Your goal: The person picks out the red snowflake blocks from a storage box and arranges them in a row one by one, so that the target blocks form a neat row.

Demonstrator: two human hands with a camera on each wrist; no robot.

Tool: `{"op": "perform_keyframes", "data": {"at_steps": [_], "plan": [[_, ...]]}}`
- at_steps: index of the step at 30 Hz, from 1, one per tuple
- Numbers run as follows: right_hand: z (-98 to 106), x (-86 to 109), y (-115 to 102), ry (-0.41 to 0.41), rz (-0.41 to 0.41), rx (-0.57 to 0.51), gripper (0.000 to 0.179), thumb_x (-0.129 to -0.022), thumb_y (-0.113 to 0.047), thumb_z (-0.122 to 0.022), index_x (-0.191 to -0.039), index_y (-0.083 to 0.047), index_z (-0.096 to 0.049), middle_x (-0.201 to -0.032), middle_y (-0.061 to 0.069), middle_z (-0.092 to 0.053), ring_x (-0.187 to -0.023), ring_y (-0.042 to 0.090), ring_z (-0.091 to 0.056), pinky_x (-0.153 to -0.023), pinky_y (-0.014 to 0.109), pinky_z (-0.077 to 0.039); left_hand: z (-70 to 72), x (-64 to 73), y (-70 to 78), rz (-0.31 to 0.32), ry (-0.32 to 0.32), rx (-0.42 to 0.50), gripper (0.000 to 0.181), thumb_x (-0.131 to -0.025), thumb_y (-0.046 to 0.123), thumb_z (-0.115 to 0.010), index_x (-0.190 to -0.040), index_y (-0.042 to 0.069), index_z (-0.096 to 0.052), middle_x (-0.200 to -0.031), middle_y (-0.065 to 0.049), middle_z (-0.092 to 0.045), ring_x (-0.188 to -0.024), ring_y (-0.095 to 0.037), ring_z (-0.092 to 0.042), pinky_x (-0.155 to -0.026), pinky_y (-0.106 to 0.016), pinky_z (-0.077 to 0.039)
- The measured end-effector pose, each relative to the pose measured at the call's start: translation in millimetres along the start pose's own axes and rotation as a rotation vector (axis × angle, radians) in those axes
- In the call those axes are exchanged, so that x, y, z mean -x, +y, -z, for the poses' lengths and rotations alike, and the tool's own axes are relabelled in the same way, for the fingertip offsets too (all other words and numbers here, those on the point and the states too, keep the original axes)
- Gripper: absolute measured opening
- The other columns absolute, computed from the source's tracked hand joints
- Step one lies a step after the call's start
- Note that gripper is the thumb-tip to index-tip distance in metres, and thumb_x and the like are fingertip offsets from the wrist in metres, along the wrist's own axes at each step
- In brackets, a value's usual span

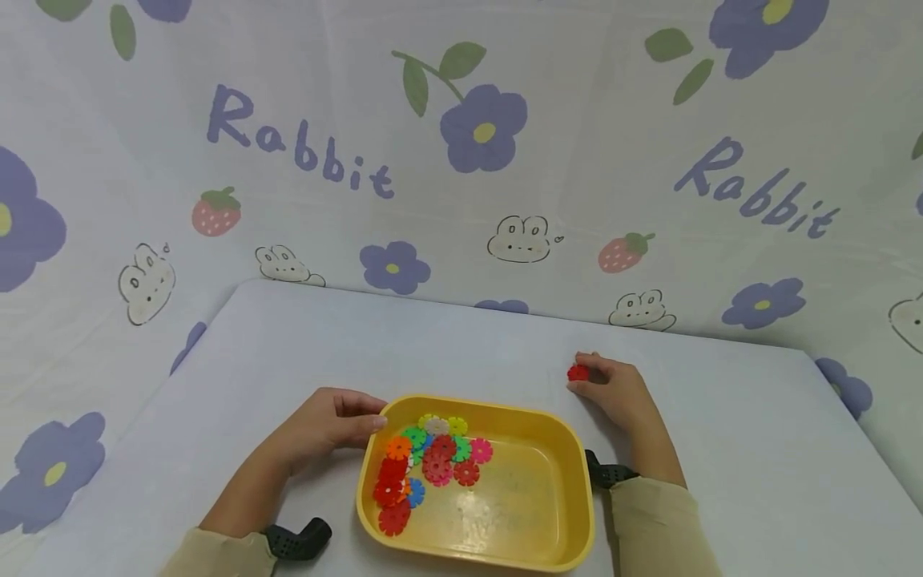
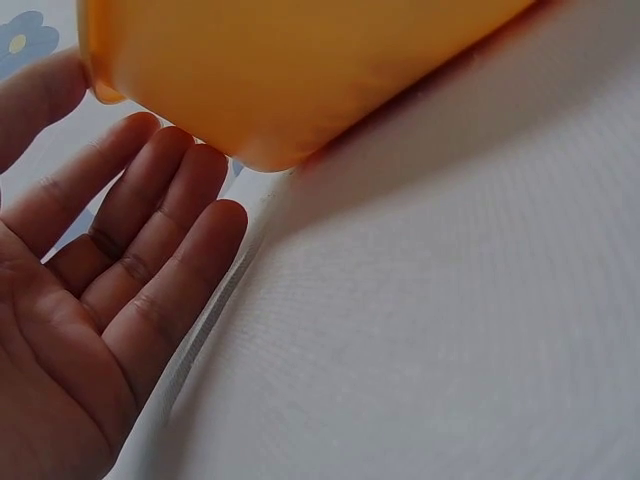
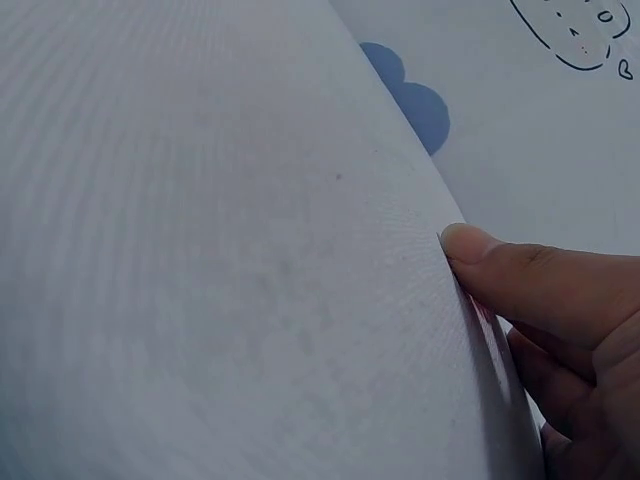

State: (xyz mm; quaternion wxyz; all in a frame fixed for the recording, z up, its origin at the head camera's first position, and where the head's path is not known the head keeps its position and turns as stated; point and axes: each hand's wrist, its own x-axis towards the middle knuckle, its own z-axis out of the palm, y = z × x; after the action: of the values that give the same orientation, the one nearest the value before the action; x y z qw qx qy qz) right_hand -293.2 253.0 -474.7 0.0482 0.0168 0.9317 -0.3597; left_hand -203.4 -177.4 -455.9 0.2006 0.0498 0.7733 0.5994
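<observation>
- Tan sleeves (image 1: 659, 525) nearest the lens, cut off by the bottom edge.
- Printed cloth (image 1: 577, 120), rabbits and purple flowers, hangs behind the table; well apart from the work.
- White table (image 1: 764, 449); looks smooth, so thin pieces lying flat may be awkward to lift.
- Yellow tub (image 1: 519, 425): plastic by the look, likely light, fairly stiff, apt to slide. Best hold at a rim corner; its raised walls are what a hand must clear.
- Flower discs (image 1: 436, 463), mixed colours, overlapping in the tub's left part. Probably slippery against each other; take from the top.
- Left hand (image 1: 335, 425): thumb over the rim at the tub's far left corner, fingers along the outer wall, lightly gripping.
- Right hand (image 1: 620, 393): thumb and fingertips pinching a red disc (image 1: 578, 373).
- Black wrist bands (image 1: 609, 474); the right one lies right by the tub's rim and could knock it.
- Red disc: outside the tub, beyond its far right corner. Resting or lifted, cannot tell. Likely featherlight, hard to break; notched edge should suit a pinch.
</observation>
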Motion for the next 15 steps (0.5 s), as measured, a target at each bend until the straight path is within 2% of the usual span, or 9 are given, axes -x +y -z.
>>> {"op": "perform_keyframes", "data": {"at_steps": [8, 15], "plan": [[0.1, 1.0, 0.5, -0.008, -0.005, 0.012, 0.06, -0.088, -0.033, -0.074, -0.142, -0.016, -0.054, -0.154, 0.012, -0.042, -0.147, 0.033, -0.029, -0.117, 0.057, -0.025, -0.1, -0.5, -3.3, 0.013, -0.013, 0.025, 0.047, -0.086, 0.037, -0.075, -0.12, 0.005, -0.069, -0.116, -0.01, -0.071, -0.1, -0.021, -0.07, -0.085, -0.034, -0.059], [0.1, 0.4, -0.4, -0.004, 0.004, -0.004, 0.06, -0.088, -0.034, -0.074, -0.141, -0.016, -0.055, -0.153, 0.011, -0.043, -0.148, 0.03, -0.029, -0.118, 0.056, -0.024, 1.8, -2.0, -2.8, -0.014, -0.006, 0.01, 0.043, -0.086, 0.036, -0.075, -0.118, 0.007, -0.07, -0.115, -0.009, -0.071, -0.099, -0.022, -0.069, -0.084, -0.035, -0.059]]}}
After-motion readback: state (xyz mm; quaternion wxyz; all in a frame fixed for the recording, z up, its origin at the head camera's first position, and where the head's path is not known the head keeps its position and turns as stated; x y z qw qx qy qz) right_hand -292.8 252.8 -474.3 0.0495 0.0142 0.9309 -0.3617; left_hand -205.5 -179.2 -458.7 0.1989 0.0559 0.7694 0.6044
